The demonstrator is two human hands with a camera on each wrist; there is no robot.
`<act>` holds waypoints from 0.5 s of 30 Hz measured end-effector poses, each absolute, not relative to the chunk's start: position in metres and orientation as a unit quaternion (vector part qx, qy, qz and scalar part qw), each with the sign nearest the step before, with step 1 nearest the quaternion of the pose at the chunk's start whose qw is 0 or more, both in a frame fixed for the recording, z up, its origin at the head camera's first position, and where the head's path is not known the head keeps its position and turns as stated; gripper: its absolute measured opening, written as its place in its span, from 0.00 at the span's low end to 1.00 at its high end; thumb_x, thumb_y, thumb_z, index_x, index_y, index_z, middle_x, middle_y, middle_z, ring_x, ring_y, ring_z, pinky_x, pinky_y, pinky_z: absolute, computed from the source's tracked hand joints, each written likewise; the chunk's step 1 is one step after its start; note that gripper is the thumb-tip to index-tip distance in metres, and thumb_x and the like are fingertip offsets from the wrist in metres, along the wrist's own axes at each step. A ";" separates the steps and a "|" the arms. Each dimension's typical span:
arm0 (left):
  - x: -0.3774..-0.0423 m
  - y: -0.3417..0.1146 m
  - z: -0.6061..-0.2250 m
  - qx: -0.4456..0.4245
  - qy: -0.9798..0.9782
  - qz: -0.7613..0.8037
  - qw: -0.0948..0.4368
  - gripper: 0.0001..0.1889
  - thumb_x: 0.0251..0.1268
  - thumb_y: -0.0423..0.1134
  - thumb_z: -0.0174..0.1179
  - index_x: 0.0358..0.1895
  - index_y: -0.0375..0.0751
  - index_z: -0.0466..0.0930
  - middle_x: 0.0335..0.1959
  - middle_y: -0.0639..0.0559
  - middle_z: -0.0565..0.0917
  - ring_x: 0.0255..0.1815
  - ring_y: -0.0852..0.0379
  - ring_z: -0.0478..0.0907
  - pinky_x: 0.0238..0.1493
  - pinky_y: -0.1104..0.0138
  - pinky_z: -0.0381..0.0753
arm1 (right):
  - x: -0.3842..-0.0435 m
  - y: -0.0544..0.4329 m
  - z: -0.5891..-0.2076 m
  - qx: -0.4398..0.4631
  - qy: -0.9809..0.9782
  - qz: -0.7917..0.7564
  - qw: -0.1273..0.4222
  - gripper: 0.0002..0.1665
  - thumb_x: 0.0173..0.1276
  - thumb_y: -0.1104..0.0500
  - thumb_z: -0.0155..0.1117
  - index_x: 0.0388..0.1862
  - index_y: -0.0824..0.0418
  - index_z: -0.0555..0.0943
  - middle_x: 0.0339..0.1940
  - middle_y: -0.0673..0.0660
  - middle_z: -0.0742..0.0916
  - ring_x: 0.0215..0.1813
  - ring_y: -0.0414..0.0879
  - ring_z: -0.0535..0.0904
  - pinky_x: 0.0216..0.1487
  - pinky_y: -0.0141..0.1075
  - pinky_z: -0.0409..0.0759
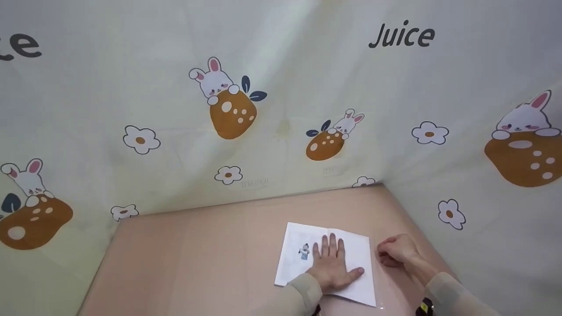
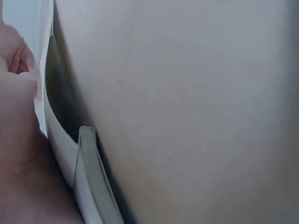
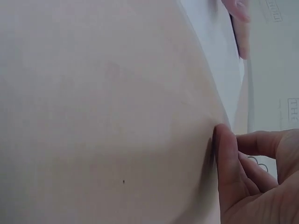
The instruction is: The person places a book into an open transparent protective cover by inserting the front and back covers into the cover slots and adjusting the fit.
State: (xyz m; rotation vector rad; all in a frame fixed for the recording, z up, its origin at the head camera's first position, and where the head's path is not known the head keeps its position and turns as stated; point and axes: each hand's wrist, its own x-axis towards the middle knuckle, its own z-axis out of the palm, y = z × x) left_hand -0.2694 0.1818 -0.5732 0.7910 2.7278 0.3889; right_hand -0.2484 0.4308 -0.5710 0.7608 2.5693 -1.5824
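Observation:
A white booklet (image 1: 294, 272) lies opened on the table, with a small printed figure on its left page. My left hand (image 1: 330, 267) rests flat on it, fingers spread over the right page. In the left wrist view, the booklet's thick edge (image 2: 96, 172) shows beside the left hand (image 2: 18, 130), with a gap under a raised sheet. Just right of the booklet is my right hand (image 1: 399, 252), its fingers curled. In the right wrist view, thumb and fingers of the right hand (image 3: 254, 177) pinch the edge of a clear film (image 3: 205, 60) along the booklet's side.
The pinkish table (image 1: 197, 254) extends left of the booklet. A pale curtain (image 1: 281, 153) printed with rabbits, orange fruit and flowers stands along the back and sides, close to my right hand. Something dark and yellow (image 1: 424, 307) shows by the right sleeve.

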 end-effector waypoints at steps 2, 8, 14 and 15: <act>-0.272 0.178 -0.571 0.275 0.936 0.160 0.148 0.56 0.78 0.81 0.44 0.94 0.46 0.48 0.97 0.42 0.44 0.99 0.40 0.39 0.97 0.42 0.44 | -0.248 0.431 -0.571 0.246 0.818 -0.519 0.023 0.10 0.71 0.63 0.75 0.45 0.70 0.92 0.30 0.57 0.93 0.28 0.45 0.90 0.33 0.36 0.92; -0.281 0.169 -0.565 0.277 0.925 0.199 0.166 0.55 0.79 0.78 0.47 0.94 0.44 0.46 0.96 0.38 0.48 0.98 0.37 0.44 0.97 0.44 0.49 | -0.247 0.431 -0.566 0.232 0.795 -0.559 0.050 0.14 0.76 0.61 0.73 0.51 0.71 0.91 0.32 0.58 0.95 0.32 0.44 0.94 0.35 0.36 0.94; -0.289 0.162 -0.551 0.254 0.918 0.257 0.161 0.54 0.79 0.72 0.56 0.91 0.38 0.55 0.89 0.34 0.68 0.91 0.34 0.65 0.91 0.46 0.67 | -0.249 0.423 -0.553 0.223 0.777 -0.588 0.034 0.20 0.81 0.58 0.71 0.61 0.72 0.88 0.36 0.55 0.95 0.34 0.43 0.93 0.36 0.34 0.92; -0.290 0.162 -0.548 0.250 0.916 0.271 0.159 0.53 0.79 0.71 0.57 0.91 0.36 0.56 0.87 0.33 0.70 0.89 0.35 0.68 0.89 0.47 0.70 | -0.249 0.421 -0.551 0.218 0.775 -0.592 0.031 0.21 0.81 0.58 0.71 0.62 0.72 0.88 0.37 0.54 0.95 0.34 0.42 0.93 0.37 0.34 0.92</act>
